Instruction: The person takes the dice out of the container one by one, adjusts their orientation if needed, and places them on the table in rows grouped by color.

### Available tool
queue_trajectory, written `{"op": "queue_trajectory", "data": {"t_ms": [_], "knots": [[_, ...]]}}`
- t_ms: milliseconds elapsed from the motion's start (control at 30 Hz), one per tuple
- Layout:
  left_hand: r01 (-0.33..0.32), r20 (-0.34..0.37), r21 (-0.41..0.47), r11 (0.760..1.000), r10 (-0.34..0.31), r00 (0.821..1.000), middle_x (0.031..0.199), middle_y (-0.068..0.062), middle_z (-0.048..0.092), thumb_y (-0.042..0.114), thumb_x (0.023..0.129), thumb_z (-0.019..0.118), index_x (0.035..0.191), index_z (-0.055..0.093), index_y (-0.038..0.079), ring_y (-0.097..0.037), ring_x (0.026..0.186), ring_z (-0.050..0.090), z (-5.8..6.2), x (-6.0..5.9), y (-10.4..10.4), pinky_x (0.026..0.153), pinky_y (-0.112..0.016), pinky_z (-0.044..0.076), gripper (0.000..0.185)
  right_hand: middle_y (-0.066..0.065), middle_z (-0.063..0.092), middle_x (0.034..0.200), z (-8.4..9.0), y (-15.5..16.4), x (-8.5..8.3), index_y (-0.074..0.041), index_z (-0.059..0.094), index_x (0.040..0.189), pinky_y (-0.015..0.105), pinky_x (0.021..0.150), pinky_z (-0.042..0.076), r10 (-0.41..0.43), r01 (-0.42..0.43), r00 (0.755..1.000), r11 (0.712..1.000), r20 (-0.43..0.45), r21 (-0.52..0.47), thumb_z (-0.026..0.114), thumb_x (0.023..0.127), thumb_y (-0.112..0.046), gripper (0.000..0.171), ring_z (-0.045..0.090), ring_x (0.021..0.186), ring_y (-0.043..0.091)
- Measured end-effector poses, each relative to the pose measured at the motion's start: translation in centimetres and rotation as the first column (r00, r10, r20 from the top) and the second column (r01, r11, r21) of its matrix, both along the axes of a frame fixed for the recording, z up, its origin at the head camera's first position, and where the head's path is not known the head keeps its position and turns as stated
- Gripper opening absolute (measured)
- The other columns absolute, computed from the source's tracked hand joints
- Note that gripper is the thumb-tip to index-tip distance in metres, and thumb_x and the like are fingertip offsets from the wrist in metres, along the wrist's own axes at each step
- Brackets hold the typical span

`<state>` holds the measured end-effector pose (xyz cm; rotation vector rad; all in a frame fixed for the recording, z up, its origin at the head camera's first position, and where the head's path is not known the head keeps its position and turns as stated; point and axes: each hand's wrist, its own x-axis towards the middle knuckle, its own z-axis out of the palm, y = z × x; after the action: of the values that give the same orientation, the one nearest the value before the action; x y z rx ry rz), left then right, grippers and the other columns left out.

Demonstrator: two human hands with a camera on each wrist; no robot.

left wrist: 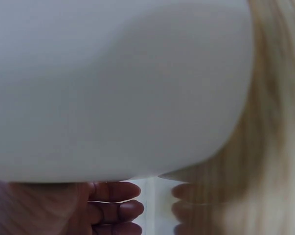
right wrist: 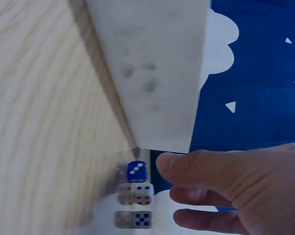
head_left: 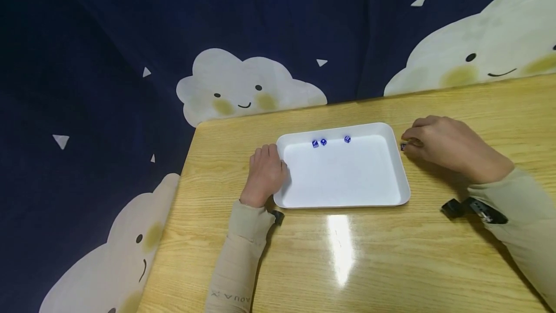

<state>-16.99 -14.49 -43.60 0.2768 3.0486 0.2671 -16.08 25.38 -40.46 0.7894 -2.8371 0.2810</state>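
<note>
A white rectangular tray (head_left: pixel 343 173) lies on the wooden table, with three blue dice (head_left: pixel 323 142) near its far wall. My left hand (head_left: pixel 266 170) grips the tray's left side, thumb over the rim and fingers along the outside; the left wrist view shows those fingers beyond the tray wall (left wrist: pixel 113 98). Just right of the tray is my right hand (head_left: pixel 443 144). In the right wrist view its thumb and fingers stand apart, holding nothing, beside a blue die (right wrist: pixel 137 171) with white dots. Below that die are a white die (right wrist: pixel 144 194) with red and blue dots and another white die (right wrist: pixel 143 220) with blue dots.
The wooden table (head_left: pixel 330 264) extends around the tray, its far edge against a dark blue cloth (head_left: pixel 304 23) with clouds and white triangles. A black wrist camera (head_left: pixel 486 210) is strapped at the right sleeve, and a smaller black piece (head_left: pixel 278 216) shows at the left cuff.
</note>
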Motion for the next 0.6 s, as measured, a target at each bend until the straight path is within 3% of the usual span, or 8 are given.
{"op": "queue_trajectory", "data": {"t_ms": [300, 600], "knots": [[0.039, -0.024, -0.005, 0.999, -0.039, 0.999, 0.113, -0.018, 0.057, 0.018, 0.102, 0.040, 0.123, 0.051, -0.004, -0.035, 0.103, 0.049, -0.1, -0.7, 1.0, 0.094, -0.046, 0.043, 0.033, 0.011, 0.077, 0.100, 1.6, 0.3, 0.2, -0.009, 0.081, 0.099, 0.053, 0.071, 0.057, -0.067, 0.065, 0.997, 0.996, -0.029, -0.060, 0.085, 0.083, -0.020, 0.019, 0.072, 0.088, 0.030], [0.009, 0.000, -0.020, 1.000, -0.009, 1.000, 0.113, -0.016, 0.056, 0.021, 0.103, 0.040, 0.126, 0.050, -0.003, -0.033, 0.104, 0.048, -0.2, -1.0, 1.7, 0.095, -0.045, 0.042, 0.035, 0.015, 0.078, 0.103, 3.5, -1.5, -1.0, -0.006, 0.081, 0.102, 0.051, 0.073, 0.058, -0.017, 0.016, 1.000, 0.998, -0.024, -0.061, 0.087, 0.081, -0.018, 0.024, 0.073, 0.088, 0.030]]}}
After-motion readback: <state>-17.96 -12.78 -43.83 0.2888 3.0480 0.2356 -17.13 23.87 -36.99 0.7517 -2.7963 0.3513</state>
